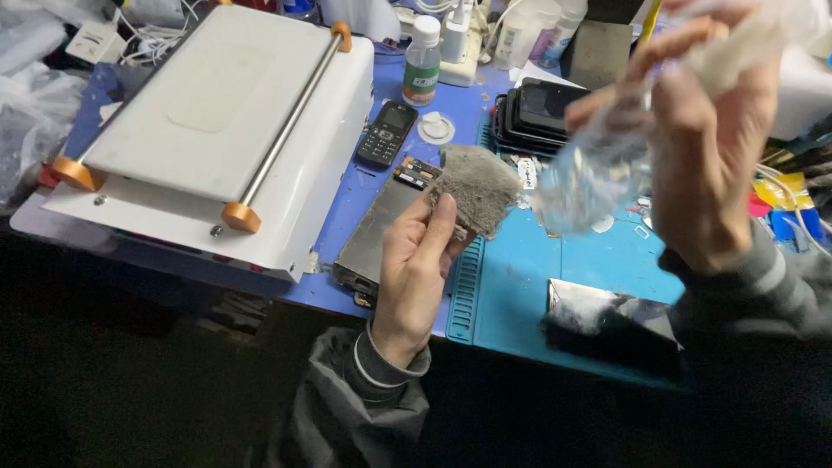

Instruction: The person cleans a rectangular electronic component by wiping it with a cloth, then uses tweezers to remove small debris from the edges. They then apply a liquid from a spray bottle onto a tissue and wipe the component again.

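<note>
My left hand (416,269) holds a dirty grey cloth pad (475,186) up over the blue work mat (529,286), thumb on its front. My right hand (711,147) is raised at the right and grips a crumpled clear plastic bag (598,169) that hangs blurred between the two hands. Under my left hand lies a bare grey phone frame (373,234) with exposed circuit parts at its top end. A dark phone with a shiny back (607,321) rests on the mat near the front edge.
A large white machine (217,130) with a metal bar and orange knobs fills the left of the bench. Behind stand a small black keypad phone (386,132), a small bottle (422,61), a stack of dark phones (537,113) and cables at the right (789,199).
</note>
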